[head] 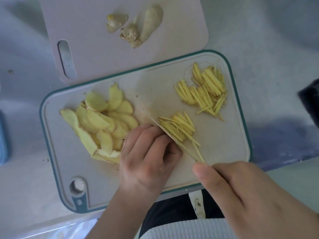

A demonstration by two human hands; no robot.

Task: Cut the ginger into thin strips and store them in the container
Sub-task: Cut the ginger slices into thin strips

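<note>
Right hand (250,192) on knife (179,144) — left hand (148,152) beside ginger strips (177,128)

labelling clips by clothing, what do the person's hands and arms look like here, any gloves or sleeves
Both hands are bare: no gloves, rings or watch show on the left hand or right hand. The forearms in view carry no sleeves.
</note>
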